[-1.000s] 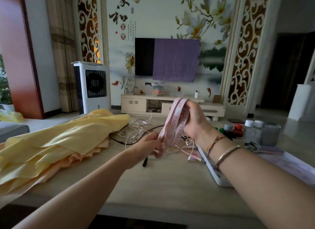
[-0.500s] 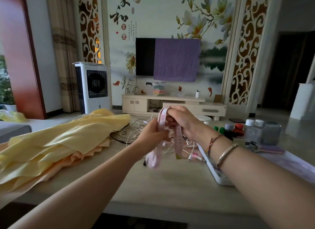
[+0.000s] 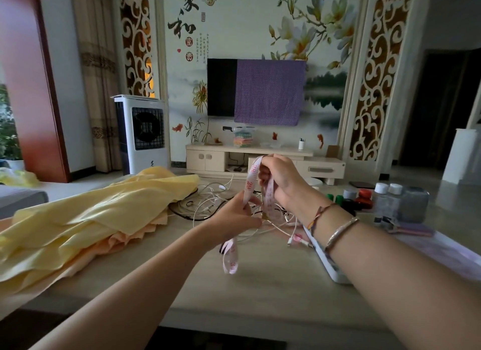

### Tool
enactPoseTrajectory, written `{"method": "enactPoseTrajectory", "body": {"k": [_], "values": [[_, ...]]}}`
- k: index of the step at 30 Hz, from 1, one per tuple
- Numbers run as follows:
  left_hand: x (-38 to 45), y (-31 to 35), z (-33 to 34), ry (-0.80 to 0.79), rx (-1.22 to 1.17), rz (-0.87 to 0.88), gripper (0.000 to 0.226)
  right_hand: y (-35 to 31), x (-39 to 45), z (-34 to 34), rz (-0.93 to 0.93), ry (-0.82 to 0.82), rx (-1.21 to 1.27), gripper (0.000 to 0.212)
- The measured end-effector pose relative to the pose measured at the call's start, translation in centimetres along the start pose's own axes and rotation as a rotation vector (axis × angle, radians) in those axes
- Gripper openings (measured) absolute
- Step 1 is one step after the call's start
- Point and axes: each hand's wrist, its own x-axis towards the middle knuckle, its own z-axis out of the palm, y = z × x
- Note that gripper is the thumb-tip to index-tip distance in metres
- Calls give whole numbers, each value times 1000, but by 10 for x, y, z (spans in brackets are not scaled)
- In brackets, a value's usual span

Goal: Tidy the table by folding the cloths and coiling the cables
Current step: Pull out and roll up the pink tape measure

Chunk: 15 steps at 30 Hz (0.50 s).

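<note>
A pink measuring tape [image 3: 249,184] hangs in loops above the middle of the table. My right hand [image 3: 282,179] grips its top loops from above. Lower down, my left hand [image 3: 235,217] pinches the tape, and a loose end [image 3: 230,257] dangles down to the tabletop. Behind both hands lies a tangle of white and black cables [image 3: 216,202]. On the left, a heap of yellow cloth [image 3: 99,214] lies over an orange cloth [image 3: 130,239].
A white flat board [image 3: 328,261] lies under my right forearm. Small bottles and jars [image 3: 374,198] stand at the right back of the beige table [image 3: 260,292]. Beyond the table are a TV stand and a white air cooler [image 3: 141,133].
The tape was stretched over my spread right hand; now my right hand is bunched round the loops. My left hand has risen along the tape, and a loose end has dropped.
</note>
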Motion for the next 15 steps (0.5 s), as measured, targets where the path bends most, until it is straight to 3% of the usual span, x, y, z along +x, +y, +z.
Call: {"method": "enactPoseTrajectory", "body": {"k": [3,5,8,15], "values": [[1,-4,3,-132,-121,40,50,4,-2,5,23,-25,82,28],[2,-8,7,-193,-217,60,42,5,-4,7,33,-56,96,30],[1,-12,12,-116,-391,29,5,5,-6,7,25,-83,100,29],[0,-22,7,-12,-292,-25,13,4,-5,-10,27,-159,87,29]]}}
